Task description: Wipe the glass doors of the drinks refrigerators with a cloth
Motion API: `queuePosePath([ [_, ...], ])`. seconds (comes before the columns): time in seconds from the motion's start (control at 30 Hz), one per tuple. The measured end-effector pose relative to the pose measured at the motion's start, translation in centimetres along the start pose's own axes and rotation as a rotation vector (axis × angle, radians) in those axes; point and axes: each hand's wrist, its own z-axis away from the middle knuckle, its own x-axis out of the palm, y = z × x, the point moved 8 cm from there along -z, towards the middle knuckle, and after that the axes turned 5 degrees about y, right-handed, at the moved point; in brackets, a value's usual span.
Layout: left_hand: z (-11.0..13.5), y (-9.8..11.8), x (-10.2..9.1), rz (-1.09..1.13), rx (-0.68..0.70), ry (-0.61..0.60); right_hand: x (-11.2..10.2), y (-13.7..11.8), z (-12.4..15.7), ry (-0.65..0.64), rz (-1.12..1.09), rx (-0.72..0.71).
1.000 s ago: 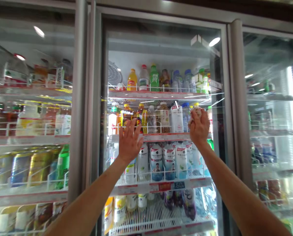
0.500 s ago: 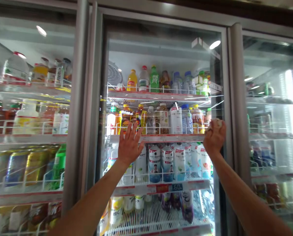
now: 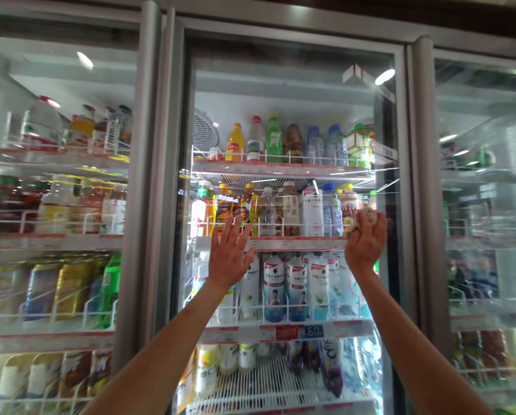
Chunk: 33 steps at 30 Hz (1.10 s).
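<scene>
My left hand (image 3: 228,256) lies against the glass door (image 3: 292,69) of a drinks fridge, fingers spread, holding nothing. A pale crumpled cloth (image 3: 367,218) is bunched in my right hand (image 3: 365,251), pressed to the same pane near its right side. The fingers curl round the cloth and partly hide it. Behind the glass, bottled drinks stand on wire-fronted shelves, among them white-capped bottles with blue labels (image 3: 274,288) below and between my hands.
A metal door frame (image 3: 429,173) runs down the right side. The thick upright (image 3: 147,173) on the left parts this door from a neighbouring one with cans (image 3: 41,291). A price tag (image 3: 313,331) sits on a lower shelf edge.
My right hand has slid a little to the left across the glass with the cloth. My left hand has stayed in nearly the same place. The view has shifted slightly.
</scene>
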Motion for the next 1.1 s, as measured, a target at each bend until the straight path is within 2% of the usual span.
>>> queuePosePath([
  [0.07, 0.0, 0.0, 0.0, 0.005, 0.000, 0.005, 0.5, -3.8, 1.4, -0.081, -0.033, -0.089],
  [0.17, 0.0, -0.1, -0.1, 0.016, 0.007, 0.024, 1.1, -11.6, 4.9, -0.293, -0.154, -0.380],
  [0.2, 0.0, -0.1, -0.1, 0.019, 0.008, 0.029, 1.0, -13.1, 5.8, -0.341, -0.188, -0.455],
  [0.23, 0.0, -0.1, -0.1, 0.021, 0.009, 0.033, 0.9, -13.5, 6.3, -0.368, -0.207, -0.498],
  [0.3, 0.0, -0.1, -0.2, 0.023, 0.007, 0.034, 0.6, -11.2, 5.5, -0.348, -0.182, -0.453],
  [0.4, 0.0, 0.0, -0.2, 0.023, 0.008, 0.033, 0.2, -3.5, 2.1, -0.164, -0.063, -0.172],
  [0.47, 0.0, 0.0, -0.2, 0.022, 0.009, 0.031, -0.1, -0.2, 0.9, -0.048, -0.009, -0.015],
  [0.5, 0.1, 0.0, -0.2, 0.023, 0.010, 0.031, -0.2, 0.0, 0.8, -0.026, -0.002, 0.018],
  [0.57, 0.1, 0.0, -0.1, 0.029, 0.009, 0.029, 0.1, -2.5, 1.8, -0.074, -0.031, -0.022],
  [0.67, 0.1, -0.1, 0.0, 0.041, 0.005, 0.023, 0.7, -9.6, 4.6, -0.263, -0.127, -0.252],
  [0.73, 0.1, -0.1, 0.0, 0.045, 0.001, 0.019, 0.7, -12.2, 6.1, -0.362, -0.174, -0.399],
  [0.77, 0.1, -0.2, 0.0, 0.045, 0.000, 0.017, 0.6, -12.0, 6.2, -0.376, -0.180, -0.427],
  [0.8, 0.1, -0.2, 0.0, 0.045, -0.001, 0.014, 0.5, -10.8, 5.7, -0.360, -0.170, -0.410],
  [0.83, 0.1, -0.1, 0.1, 0.043, -0.001, 0.011, 0.3, -8.6, 4.7, -0.314, -0.145, -0.348],
  [0.93, 0.1, -0.1, 0.2, 0.034, -0.004, -0.005, -0.5, 0.1, 1.5, -0.089, -0.013, -0.026],
  [0.97, 0.1, -0.1, 0.2, 0.032, -0.006, -0.011, -0.6, 2.1, 1.0, -0.034, 0.023, 0.059],
  [1.0, 0.1, -0.1, 0.3, 0.032, -0.009, -0.016, -0.6, 3.1, 0.7, -0.007, 0.044, 0.107],
  [1.03, 0.1, -0.1, 0.3, 0.033, -0.013, -0.020, -0.4, 2.9, 0.8, -0.009, 0.046, 0.113],
  [1.1, 0.1, -0.1, 0.3, 0.040, -0.016, -0.023, 0.2, -0.4, 1.5, -0.074, -0.001, 0.024],
])
